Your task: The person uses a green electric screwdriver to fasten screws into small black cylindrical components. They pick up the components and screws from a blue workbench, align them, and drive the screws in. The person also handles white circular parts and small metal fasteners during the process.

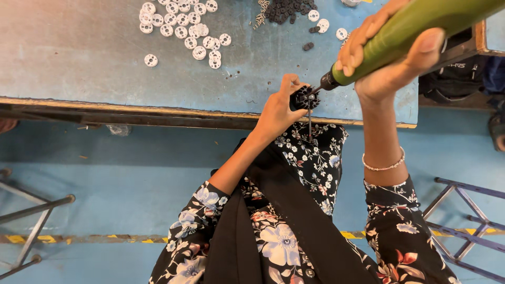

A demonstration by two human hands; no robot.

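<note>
My left hand grips a small black round toothed part at the near edge of the blue worktable. My right hand is wrapped around a green power screwdriver, which slants down to the left. Its dark tip meets the top of the black part. A thin metal shaft hangs down from the part in front of my flowered dress.
Several white round discs lie scattered at the back of the table, with one apart. A heap of small black parts lies beside them. Metal stool frames stand on the blue floor to both sides.
</note>
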